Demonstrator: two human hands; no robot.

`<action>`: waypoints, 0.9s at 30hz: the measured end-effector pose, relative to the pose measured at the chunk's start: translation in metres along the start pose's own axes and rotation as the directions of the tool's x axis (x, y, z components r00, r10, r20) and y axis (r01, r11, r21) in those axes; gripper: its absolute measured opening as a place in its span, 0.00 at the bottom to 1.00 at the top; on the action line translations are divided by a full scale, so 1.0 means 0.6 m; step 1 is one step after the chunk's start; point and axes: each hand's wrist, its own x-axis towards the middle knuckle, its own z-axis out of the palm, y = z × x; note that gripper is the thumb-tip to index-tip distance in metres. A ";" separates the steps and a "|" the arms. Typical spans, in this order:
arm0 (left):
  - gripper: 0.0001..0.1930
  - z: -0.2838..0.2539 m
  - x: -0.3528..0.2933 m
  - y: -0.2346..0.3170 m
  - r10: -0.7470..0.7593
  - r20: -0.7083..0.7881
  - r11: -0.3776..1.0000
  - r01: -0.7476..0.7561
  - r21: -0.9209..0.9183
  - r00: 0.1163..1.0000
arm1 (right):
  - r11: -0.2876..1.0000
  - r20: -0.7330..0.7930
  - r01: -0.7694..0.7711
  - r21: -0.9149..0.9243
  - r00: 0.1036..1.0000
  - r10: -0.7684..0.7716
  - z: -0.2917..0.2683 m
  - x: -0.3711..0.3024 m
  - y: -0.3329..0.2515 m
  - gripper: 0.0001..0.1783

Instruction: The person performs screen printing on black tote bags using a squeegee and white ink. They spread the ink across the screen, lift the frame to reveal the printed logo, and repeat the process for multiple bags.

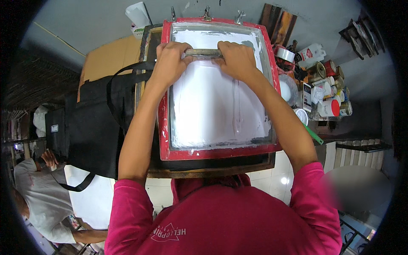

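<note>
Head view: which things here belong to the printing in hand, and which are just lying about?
In use:
squeegee, gripped by left hand and right hand
red-framed screen with white ink
black bags beside it

Lying about:
paint cans
tape roll
phone
green ruler
</note>
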 end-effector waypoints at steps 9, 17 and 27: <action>0.15 -0.016 -0.113 0.063 -0.009 -0.002 0.999 0.009 -0.038 1.000 | 1.000 -0.001 0.016 0.023 1.000 -0.016 -0.008 -0.102 -0.054 0.17; 0.14 -0.040 -0.229 0.128 -0.029 0.032 0.998 0.030 -0.054 0.999 | 0.996 -0.020 0.071 0.048 0.997 -0.071 -0.040 -0.218 -0.121 0.12; 0.17 -0.066 -0.364 0.199 -0.057 0.097 0.997 0.061 -0.043 0.994 | 0.994 -0.009 0.078 0.082 0.997 -0.077 -0.062 -0.348 -0.197 0.10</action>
